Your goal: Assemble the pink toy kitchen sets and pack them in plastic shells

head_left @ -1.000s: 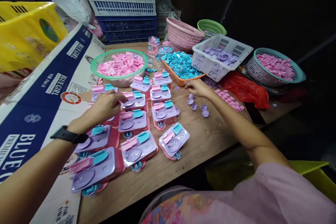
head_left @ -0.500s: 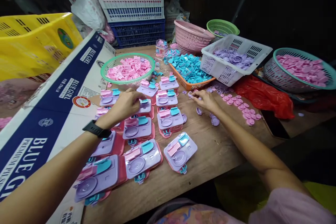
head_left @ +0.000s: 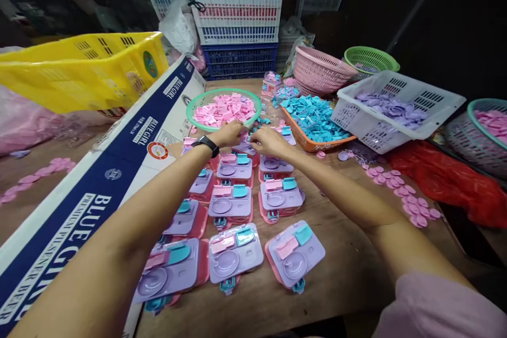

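Note:
My left hand (head_left: 231, 134), with a black watch on its wrist, is closed over the far end of the rows of toy sets. Beside it, my right hand (head_left: 269, 142) is closed too, its fingertips at a lilac toy panel (head_left: 243, 148) between the hands. Whatever the fingers pinch is too small or hidden. Several similar lilac panels on pink bases stand in rows, each with a round basin, a pink piece and a blue piece; one toy set (head_left: 295, 253) sits at the near right. Just beyond my left hand stands a green-rimmed basket (head_left: 190, 111) of pink pieces.
An orange tray (head_left: 295, 129) holds blue pieces. Right of it are a white basket (head_left: 344, 116) of purple parts and pink discs (head_left: 396, 185) on the table. A blue-and-white carton (head_left: 130, 142) borders the left, with a yellow crate (head_left: 99, 71) behind it.
My right hand has moved left from the small purple parts to the toy panel near my left hand. My left hand has shifted toward the far row. The view has turned left.

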`<action>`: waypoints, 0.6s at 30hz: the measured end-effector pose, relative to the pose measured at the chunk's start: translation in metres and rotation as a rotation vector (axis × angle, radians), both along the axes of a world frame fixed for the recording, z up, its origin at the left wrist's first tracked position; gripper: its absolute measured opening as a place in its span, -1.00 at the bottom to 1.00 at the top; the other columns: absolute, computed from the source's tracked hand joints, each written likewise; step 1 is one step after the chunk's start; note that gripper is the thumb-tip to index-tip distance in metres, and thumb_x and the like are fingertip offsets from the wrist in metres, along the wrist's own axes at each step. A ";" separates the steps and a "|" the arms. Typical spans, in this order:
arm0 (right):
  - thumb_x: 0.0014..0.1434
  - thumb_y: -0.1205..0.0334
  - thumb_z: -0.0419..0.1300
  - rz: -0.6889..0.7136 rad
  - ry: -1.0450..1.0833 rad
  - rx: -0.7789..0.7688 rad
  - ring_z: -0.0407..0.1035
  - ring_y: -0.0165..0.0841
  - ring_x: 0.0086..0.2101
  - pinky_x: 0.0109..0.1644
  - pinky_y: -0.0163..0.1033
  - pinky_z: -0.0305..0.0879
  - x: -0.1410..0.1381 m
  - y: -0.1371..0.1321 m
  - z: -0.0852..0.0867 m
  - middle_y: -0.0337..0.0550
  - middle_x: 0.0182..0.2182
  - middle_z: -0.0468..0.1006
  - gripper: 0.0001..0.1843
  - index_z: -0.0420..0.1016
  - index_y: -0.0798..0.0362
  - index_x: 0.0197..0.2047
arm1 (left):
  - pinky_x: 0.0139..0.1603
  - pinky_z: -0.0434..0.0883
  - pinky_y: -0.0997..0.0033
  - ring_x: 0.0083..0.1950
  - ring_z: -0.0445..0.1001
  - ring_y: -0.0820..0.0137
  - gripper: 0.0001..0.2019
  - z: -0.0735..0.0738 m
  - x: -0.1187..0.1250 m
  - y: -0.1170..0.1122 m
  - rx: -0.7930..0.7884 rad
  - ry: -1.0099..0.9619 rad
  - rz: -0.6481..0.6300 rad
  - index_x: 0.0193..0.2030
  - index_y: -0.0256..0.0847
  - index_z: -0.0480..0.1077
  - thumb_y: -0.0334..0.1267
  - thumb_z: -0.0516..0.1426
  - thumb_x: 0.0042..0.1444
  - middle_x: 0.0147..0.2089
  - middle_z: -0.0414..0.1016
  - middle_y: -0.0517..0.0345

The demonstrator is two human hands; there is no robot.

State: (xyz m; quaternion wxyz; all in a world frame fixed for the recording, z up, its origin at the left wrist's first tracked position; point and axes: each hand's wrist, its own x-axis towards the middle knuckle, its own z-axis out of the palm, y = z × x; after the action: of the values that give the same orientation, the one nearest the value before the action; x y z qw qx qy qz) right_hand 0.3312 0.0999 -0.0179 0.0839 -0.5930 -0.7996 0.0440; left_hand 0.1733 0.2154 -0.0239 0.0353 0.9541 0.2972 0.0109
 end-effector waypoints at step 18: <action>0.37 0.36 0.09 0.262 -0.320 0.008 0.47 -0.17 -0.08 -0.15 -0.23 0.18 -0.045 0.051 -0.015 0.19 -0.05 0.61 -0.70 0.65 0.21 -0.03 | -0.01 0.48 0.28 -0.08 0.57 0.21 -0.57 -0.003 -0.060 -0.015 -0.051 -0.344 0.218 0.00 -0.36 0.59 -0.53 0.09 0.00 -0.08 0.63 -0.12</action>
State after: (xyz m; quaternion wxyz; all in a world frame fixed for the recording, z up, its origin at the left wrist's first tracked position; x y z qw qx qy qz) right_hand 0.2857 0.1508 -0.0327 -0.0480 -0.4829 -0.8733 -0.0435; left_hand 0.1131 0.2002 -0.0266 0.1081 0.8992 0.3884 0.1700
